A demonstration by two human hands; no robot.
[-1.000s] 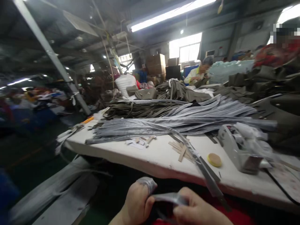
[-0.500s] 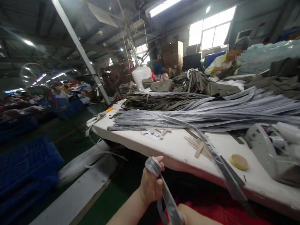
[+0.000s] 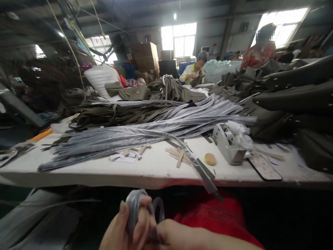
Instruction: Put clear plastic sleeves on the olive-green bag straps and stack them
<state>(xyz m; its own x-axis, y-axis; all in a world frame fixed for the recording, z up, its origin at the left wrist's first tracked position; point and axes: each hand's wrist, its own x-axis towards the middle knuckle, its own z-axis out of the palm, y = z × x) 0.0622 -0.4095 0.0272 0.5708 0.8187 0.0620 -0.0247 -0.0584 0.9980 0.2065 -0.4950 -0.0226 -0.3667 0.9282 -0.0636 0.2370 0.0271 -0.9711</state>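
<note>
My left hand (image 3: 120, 225) is closed around a loop of clear, greyish plastic film strip (image 3: 133, 207), below the table's front edge. Against it, my right hand (image 3: 170, 232) is closed too, gripping the same strip low in the view; its fingertips are partly hidden and blurred. A small loop of film sticks up between the hands. On the table, a long pile of dark straps in clear film sleeves (image 3: 85, 144) lies across the white top (image 3: 156, 170). A single sleeved strap (image 3: 192, 159) bends over the front edge.
A tape dispenser (image 3: 230, 146), a round yellow-edged disc (image 3: 210, 159) and a phone (image 3: 265, 168) lie to the right. Cardboard strips (image 3: 179, 158) and paper scraps lie mid-table. Olive bags (image 3: 293, 100) are heaped at right. Two people (image 3: 191, 73) work behind.
The view has swung right. My right hand has come up to my left, and the strip that hung between them is now bunched in both hands.
</note>
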